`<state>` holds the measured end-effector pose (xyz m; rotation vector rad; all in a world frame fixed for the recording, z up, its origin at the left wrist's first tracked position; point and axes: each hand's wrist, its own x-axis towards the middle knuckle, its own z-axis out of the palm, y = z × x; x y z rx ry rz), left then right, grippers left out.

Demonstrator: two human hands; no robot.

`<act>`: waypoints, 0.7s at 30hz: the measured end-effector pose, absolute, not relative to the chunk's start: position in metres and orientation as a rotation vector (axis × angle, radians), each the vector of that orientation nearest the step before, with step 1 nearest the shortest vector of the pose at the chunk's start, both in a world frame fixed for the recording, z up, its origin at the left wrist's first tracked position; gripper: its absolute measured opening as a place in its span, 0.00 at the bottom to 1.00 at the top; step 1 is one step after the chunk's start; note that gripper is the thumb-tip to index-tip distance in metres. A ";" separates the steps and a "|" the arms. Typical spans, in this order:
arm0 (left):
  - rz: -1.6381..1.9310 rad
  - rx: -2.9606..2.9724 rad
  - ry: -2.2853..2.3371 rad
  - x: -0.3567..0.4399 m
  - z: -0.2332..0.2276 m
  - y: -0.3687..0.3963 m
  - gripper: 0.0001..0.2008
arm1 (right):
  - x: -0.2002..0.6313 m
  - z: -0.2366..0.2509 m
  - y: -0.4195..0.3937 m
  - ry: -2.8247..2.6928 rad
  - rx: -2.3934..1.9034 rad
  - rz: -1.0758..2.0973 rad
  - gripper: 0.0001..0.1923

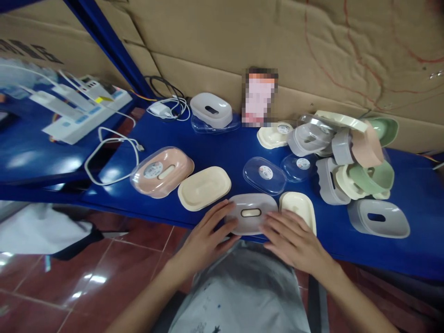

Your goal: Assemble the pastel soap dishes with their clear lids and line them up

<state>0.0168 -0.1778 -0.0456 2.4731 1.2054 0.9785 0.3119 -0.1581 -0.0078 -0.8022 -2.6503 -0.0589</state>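
The blue table (215,152) runs from left to right, with a cardboard wall along its far side and its near edge just above the person's lap. At far right a jumbled heap of soap-box parts (350,157), grey, green, cream and pink, lies unsorted, which suggests most of the work remains. A lone grey tray (378,217) sits near right of it. To the left, a pink box with a clear lid (161,171) looks put together, and a grey box on a clear lid (211,111) stands at the far side; beside the pink one lies a cream tray (204,187). Two clear lids (264,175) rest in the middle, unused.

At the near edge, the grey slotted piece (251,213) sits partly overhanging, with a cream piece (299,208) touching its right side. The left hand (208,233) lies flat, fingers spread, against its left end; the right hand (293,240) lies flat over its right end and the cream piece. Neither grips it.

Open room lies in the middle of the table; cables (114,148) and white devices crowd the left.
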 end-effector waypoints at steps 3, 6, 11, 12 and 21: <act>1.001 2.422 1.186 0.015 -0.043 -0.177 0.13 | 0.330 0.001 -0.142 -2.619 -0.904 -0.127 0.17; 1.019 2.376 1.174 0.012 -0.041 -0.178 0.15 | 0.338 0.008 -0.120 -2.598 -1.042 -0.174 0.20; 0.943 2.273 1.181 0.009 -0.038 -0.180 0.16 | 0.313 0.003 -0.082 -2.663 -1.313 -0.186 0.32; 0.923 2.252 1.183 0.008 -0.037 -0.180 0.16 | 0.308 0.002 -0.076 -2.669 -1.325 -0.166 0.33; 0.944 1.961 1.284 0.009 -0.042 -0.177 0.41 | 0.318 0.015 -0.096 -2.493 -1.097 0.543 0.28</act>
